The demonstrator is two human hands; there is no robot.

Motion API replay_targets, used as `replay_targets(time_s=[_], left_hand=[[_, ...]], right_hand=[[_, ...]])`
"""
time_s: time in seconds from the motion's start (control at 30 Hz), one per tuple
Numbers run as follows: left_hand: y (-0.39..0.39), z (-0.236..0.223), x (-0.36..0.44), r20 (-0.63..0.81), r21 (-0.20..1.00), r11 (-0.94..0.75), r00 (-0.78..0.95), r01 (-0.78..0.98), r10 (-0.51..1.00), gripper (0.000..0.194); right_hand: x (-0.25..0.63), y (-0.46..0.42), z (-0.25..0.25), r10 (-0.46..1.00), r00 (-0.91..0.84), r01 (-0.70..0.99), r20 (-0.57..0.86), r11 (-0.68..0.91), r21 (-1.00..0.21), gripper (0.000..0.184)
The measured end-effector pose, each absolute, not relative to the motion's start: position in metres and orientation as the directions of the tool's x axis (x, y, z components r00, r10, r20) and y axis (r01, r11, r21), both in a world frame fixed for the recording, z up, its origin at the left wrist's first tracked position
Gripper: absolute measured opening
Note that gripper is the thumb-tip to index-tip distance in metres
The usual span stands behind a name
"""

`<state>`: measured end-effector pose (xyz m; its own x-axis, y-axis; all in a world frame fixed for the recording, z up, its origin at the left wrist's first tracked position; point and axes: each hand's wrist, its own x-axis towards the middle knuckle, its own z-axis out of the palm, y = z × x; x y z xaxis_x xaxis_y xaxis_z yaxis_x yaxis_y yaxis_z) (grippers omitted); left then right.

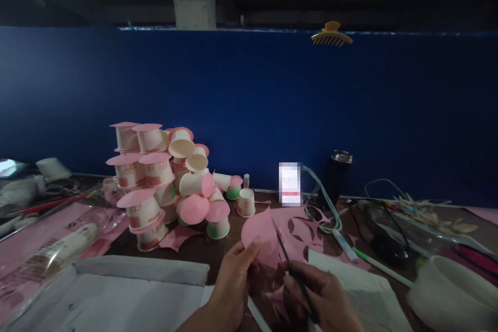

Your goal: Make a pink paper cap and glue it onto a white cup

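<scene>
1. One white cup (53, 168) is noted at far left.
2. One white box (136, 295) is seen in front of piled paper cups (153, 168); at least twelve are counted, an exact total being prevented by overlap.
3. One left hand (236, 276): one pink paper piece (257, 231) is pinched between thumb and fingers, held before one upright cup (246, 203).
4. One pair of scissors (287, 257) is grasped by the fingers of one right hand (324, 290), blades beside the piece's right edge; contact cannot be told.
5. One black bottle (335, 179) is observed behind.
</scene>
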<state>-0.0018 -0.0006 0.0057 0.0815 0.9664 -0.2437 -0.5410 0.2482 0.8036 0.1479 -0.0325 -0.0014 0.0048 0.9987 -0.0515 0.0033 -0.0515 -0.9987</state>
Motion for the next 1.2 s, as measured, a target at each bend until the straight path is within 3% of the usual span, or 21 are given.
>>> replay_targets(time_s=[0.07, 0.23, 0.43, 0.87, 1.2], left_hand=[[-0.002, 0.006, 0.000, -0.243, 0.785, 0.263, 0.110, -0.561, 0.964, 0.039], [0.004, -0.003, -0.004, -0.239, 0.882, 0.248, 0.073, -0.402, 0.968, 0.039], [0.002, 0.002, -0.006, -0.228, 0.908, 0.246, 0.093, -0.339, 0.969, 0.041], [0.000, 0.006, -0.005, -0.240, 0.862, 0.273, 0.131, -0.428, 0.962, 0.040], [0.003, 0.005, -0.005, -0.242, 0.867, 0.264, 0.106, -0.423, 0.965, 0.033]], right_hand=[[0.147, -0.034, 0.002, 0.999, -0.013, 0.014, -0.046, -0.046, -0.999, 0.042], [0.145, -0.036, 0.011, 0.998, -0.007, -0.008, -0.067, -0.067, -0.998, 0.036], [0.148, -0.035, 0.009, 0.998, 0.045, -0.017, -0.033, -0.032, -0.999, 0.043], [0.147, -0.035, 0.009, 0.998, 0.008, -0.079, -0.058, -0.057, -0.995, 0.045], [0.149, -0.034, 0.002, 0.999, 0.014, -0.024, -0.040, -0.040, -0.999, 0.047]])
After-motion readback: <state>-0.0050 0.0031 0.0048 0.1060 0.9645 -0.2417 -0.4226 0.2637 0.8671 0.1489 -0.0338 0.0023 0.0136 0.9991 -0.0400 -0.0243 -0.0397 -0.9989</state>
